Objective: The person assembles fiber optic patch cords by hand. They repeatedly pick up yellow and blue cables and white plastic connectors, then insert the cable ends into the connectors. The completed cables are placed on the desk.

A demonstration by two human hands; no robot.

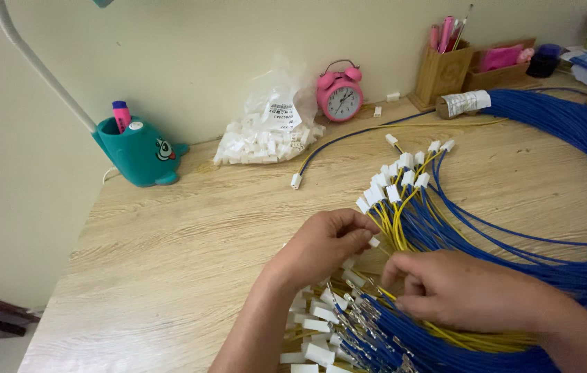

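The left hand (324,242) closes its fingertips on a small white plastic connector (374,242), of which only one corner shows, so its shape is hard to make out. The right hand (456,290) lies curled over the bundle of blue and yellow wires (556,207), near the loose wire ends; its fingers are bent narrow, but I cannot tell if they pinch a wire, because the fingertips are hidden behind the knuckles. Both hands are close together, just above the light wooden surface (190,242). Beside them, a fan of wires that already carry white connectors (397,183) spreads toward the back. Loose white connectors (314,324) lie under the left wrist and are cut off by the lower edge of the view. The wire bundle runs out of the view on the right. At the back stand a clear bag of white connectors (269,131), a pink alarm clock (340,93), a teal whale-shaped pen holder (140,150) and a wooden pencil box (443,69). The left part of the surface is open up to its edge.
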